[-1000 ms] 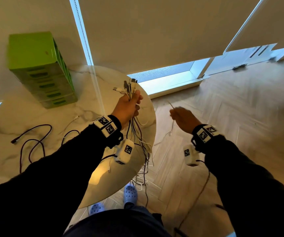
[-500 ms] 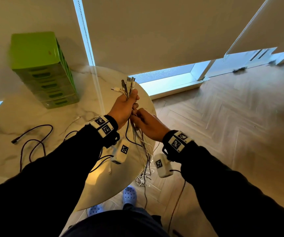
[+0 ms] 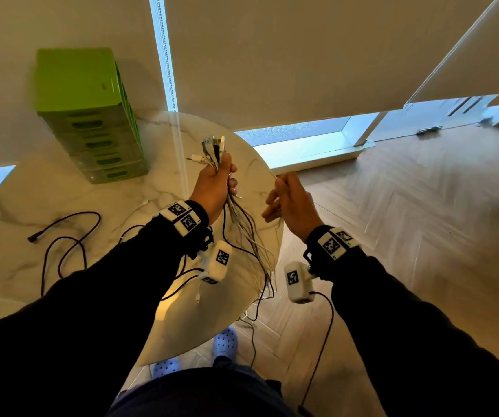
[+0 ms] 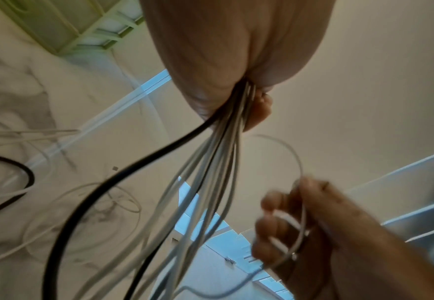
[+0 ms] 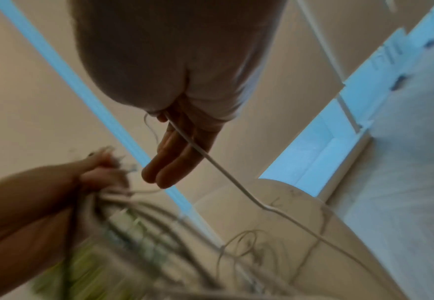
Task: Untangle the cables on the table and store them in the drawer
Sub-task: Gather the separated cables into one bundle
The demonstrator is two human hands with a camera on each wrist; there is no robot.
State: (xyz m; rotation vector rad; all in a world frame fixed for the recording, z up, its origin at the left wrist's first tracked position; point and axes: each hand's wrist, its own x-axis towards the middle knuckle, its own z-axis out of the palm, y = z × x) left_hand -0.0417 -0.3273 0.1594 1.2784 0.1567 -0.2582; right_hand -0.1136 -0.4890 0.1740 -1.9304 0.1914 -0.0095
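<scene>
Cables (image 3: 243, 227) in clenched left fingers (image 3: 231, 180)

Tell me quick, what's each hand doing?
Left hand: gripping the cable bundle.
Right hand: pinching one thin white cable.

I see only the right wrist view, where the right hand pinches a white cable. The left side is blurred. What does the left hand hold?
Observer: The left hand grips a bundle of cables, with the plugs pointing up.
Operator: Do any cables lie on the table?
Observer: Yes, a dark cable lies looped on the table, left of the left arm.
Operator: Is a drawer open?
Observer: The green drawers stand at the table's far edge. None looks pulled out.
</scene>
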